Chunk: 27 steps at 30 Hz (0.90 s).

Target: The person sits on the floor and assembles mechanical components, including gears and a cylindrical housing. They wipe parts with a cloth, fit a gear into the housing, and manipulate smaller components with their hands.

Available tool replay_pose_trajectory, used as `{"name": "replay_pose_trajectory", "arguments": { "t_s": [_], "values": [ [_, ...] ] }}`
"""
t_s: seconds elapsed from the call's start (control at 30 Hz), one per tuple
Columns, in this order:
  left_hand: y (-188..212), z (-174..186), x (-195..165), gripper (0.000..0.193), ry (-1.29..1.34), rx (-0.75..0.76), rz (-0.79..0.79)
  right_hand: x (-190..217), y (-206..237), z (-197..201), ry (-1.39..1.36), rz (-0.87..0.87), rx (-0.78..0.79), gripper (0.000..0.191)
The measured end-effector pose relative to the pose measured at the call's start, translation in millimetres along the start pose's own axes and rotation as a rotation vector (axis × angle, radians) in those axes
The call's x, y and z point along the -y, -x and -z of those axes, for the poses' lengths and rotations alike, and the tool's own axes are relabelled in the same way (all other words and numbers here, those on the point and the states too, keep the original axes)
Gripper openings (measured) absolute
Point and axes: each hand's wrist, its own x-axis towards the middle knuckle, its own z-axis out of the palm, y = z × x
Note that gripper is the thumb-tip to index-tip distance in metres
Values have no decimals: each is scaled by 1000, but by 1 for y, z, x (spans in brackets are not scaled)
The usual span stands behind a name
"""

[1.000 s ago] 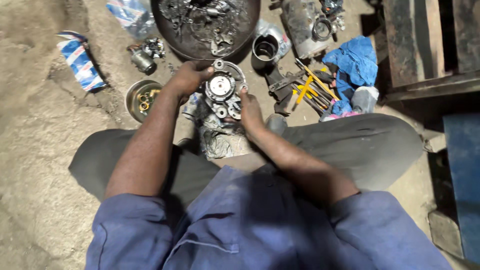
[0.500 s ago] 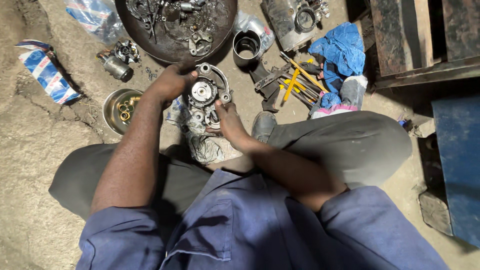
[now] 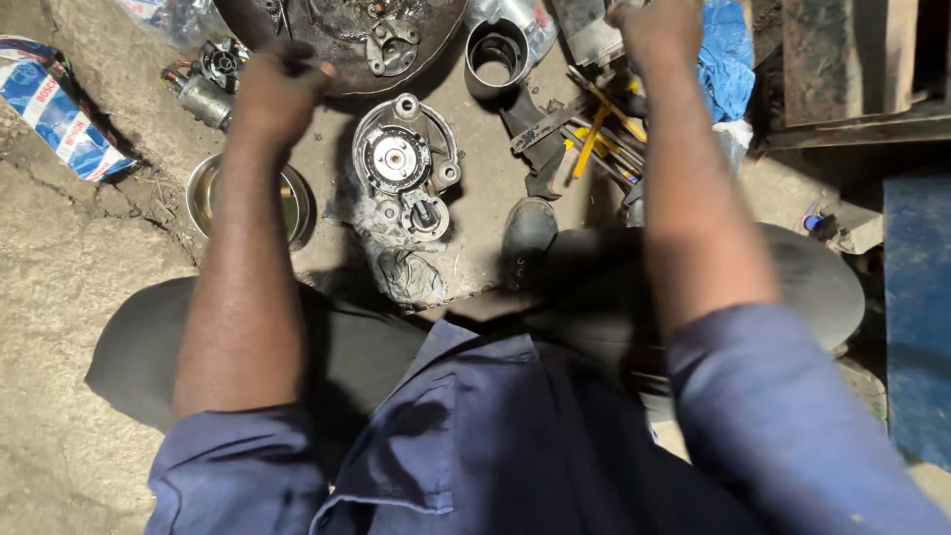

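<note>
**Both hands up off the motor housing**

Top of the view, a big dark round pan (image 3: 342,59) holds greasy metal parts. Left of centre, a small shiny steel bowl (image 3: 203,198) sits half under the forearm; its contents can't be made out. An open metal cylinder (image 3: 498,54) stands empty beside the pan. The round, oily motor housing (image 3: 401,173) lies flat on the dirt floor between the knees, silver hub showing, dirty rag (image 3: 406,272) below it. The left hand (image 3: 277,84) hovers at the pan's rim, fingers curled together, blurred. The right hand (image 3: 659,30) is raised above yellow-handled tools (image 3: 594,139); its fingers can't be judged.
</note>
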Motion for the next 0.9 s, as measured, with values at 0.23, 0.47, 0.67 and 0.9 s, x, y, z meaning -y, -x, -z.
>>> {"name": "replay_pose_trajectory", "arguments": {
  "t_s": [0.23,0.47,0.67,0.9],
  "values": [
    [0,30,14,28,134,-161,-150,-39,-50,-25,99,94,169,77],
    [6,68,-7,17,437,-385,-157,-49,-68,-44,272,82,206,132],
    [13,82,-14,14,554,-452,-237,-52,-64,-46,171,38,204,120],
    [9,78,-21,17,617,-447,-222,-18,-57,-19,86,35,201,89]
  ]
}}
